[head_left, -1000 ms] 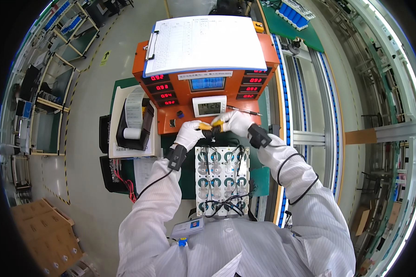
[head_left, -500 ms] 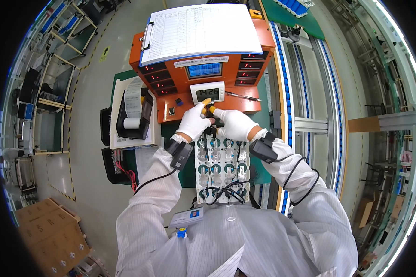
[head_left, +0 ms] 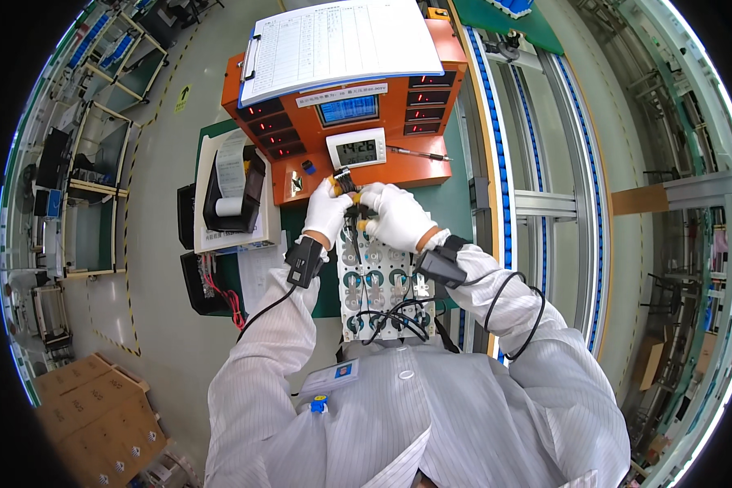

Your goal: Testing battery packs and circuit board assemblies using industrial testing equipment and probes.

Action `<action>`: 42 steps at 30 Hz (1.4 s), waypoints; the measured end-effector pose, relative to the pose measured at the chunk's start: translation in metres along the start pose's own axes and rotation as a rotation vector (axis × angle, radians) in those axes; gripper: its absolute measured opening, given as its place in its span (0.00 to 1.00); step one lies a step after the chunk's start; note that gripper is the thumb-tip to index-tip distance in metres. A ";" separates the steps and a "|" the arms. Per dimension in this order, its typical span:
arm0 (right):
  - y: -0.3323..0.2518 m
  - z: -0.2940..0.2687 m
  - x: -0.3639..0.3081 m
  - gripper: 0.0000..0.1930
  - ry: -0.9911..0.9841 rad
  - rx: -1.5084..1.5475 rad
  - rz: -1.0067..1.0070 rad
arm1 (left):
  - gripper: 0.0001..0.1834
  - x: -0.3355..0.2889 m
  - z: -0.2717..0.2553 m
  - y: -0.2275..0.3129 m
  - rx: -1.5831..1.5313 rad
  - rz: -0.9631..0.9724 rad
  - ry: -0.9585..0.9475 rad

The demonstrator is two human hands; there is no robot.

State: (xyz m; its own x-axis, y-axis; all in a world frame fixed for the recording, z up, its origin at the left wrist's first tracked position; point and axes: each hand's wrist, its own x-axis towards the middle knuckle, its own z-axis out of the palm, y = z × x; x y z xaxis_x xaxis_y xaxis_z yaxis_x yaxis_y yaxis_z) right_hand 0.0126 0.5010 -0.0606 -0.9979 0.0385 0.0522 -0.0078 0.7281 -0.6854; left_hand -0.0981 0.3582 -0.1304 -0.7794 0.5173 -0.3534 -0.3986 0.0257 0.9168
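Both my gloved hands, left hand [head_left: 327, 213] and right hand [head_left: 397, 216], grasp black probes [head_left: 351, 210] above the capacitor board [head_left: 376, 281], just below the orange tester [head_left: 350, 122].

White striped coat, white gloves, 2 black wrist units [head_left: 304, 260], black cables

Head-worn fisheye, steeply down, close

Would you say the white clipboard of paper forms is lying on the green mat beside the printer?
No, the white clipboard of paper forms rests on top of the orange test console, not on the green mat.
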 end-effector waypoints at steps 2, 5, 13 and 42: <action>0.022 0.005 0.004 0.18 -0.003 0.379 0.166 | 0.17 -0.003 0.000 0.005 0.005 -0.006 0.013; 0.042 -0.021 0.017 0.20 -0.205 0.871 0.419 | 0.14 -0.012 -0.005 0.013 0.436 0.061 0.015; 0.064 -0.017 0.031 0.15 -0.176 0.878 0.527 | 0.17 -0.026 0.017 0.039 1.245 0.486 0.120; 0.056 0.007 -0.010 0.16 0.278 0.552 0.224 | 0.09 -0.019 0.035 0.024 0.728 0.394 -0.074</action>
State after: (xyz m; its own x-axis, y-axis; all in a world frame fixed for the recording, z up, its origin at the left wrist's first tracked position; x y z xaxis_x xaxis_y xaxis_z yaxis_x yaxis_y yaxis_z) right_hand 0.0213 0.5368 -0.1041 -0.9258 0.3779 -0.0001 0.0925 0.2263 -0.9697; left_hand -0.0765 0.3792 -0.0950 -0.7525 0.6586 0.0082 0.3290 0.3651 0.8709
